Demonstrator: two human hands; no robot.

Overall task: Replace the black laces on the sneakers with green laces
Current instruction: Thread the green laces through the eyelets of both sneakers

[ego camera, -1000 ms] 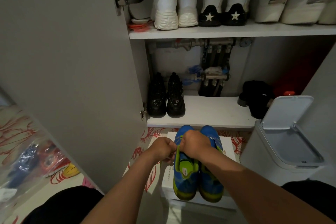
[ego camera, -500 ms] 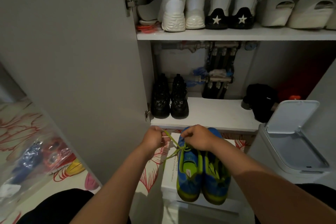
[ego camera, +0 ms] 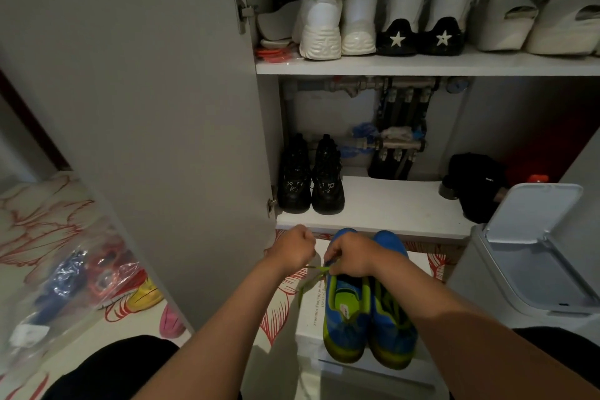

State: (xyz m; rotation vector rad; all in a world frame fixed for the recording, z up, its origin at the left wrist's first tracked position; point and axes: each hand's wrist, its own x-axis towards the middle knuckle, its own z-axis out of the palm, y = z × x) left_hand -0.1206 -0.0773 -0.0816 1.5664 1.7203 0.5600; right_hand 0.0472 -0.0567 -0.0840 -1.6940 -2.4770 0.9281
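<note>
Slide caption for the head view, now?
Left hand and right hand grip a green lace on blue sneakers atop a white box before a shoe cabinet.

You're in a home, down low before a shoe cupboard [ego camera: 269,127]. Its door [ego camera: 146,107] stands open at your left. The top shelf [ego camera: 422,64] carries white trainers [ego camera: 337,16], a star-heeled pair [ego camera: 418,36] and white sandals [ego camera: 535,10] in a row; the lower shelf [ego camera: 389,204] holds black boots [ego camera: 311,178]. Metal pipes [ego camera: 389,84] cross the back wall. A white bin [ego camera: 519,269], lid up, stands at your right, and the floor [ego camera: 48,211] bears a red flower pattern.
</note>
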